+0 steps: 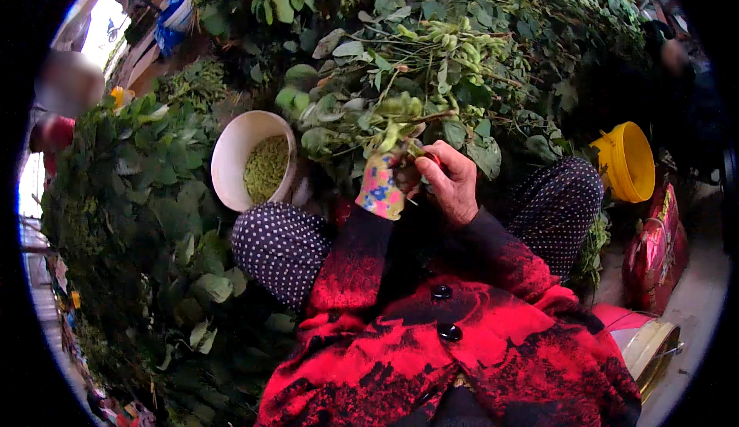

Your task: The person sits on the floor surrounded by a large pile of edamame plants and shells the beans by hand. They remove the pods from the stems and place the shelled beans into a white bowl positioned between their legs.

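Observation:
My left hand [382,185], in a flower-patterned covering, is closed around a leafy bean stalk [396,131] in front of my chest. Green pods hang on that stalk, and its upper part is blurred. From the right, my bare right hand [453,181] meets it, thumb and forefinger pinched together close to the stalk. Something small and red shows between those fingers, too little of it visible to name. Beyond my hands lies a bunch of bean plants with plump green pods [466,50]. A white bucket [229,154], tilted beside my left knee, holds small green beans or pods [267,167].
Leafy plants [146,188] are heaped along my left and across the far side. By my right knee are a yellow bucket [637,161] and a shiny red bag [654,254]. Another pail [647,346] lies at lower right. A blurred person [69,85] is at far left.

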Demonstrator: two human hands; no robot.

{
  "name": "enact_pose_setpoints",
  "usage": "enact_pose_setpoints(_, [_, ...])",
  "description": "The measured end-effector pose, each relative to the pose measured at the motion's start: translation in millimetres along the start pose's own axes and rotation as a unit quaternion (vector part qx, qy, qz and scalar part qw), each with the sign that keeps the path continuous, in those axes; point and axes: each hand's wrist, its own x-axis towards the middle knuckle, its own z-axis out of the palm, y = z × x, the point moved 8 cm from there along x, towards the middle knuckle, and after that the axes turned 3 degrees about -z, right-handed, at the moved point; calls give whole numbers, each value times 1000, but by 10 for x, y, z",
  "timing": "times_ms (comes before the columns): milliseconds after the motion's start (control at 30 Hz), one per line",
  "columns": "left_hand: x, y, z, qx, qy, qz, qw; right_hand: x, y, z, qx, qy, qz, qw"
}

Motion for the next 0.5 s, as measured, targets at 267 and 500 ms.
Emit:
enact_pose_setpoints(267, [-30, 72, 225, -159, -222, -95, 957, 317, 110, -774, -92, 125, -13, 988])
enact_pose_setpoints(500, [-114, 107, 136, -67, -156, -46, 984, 552, -231, -315, -79, -100, -62, 990])
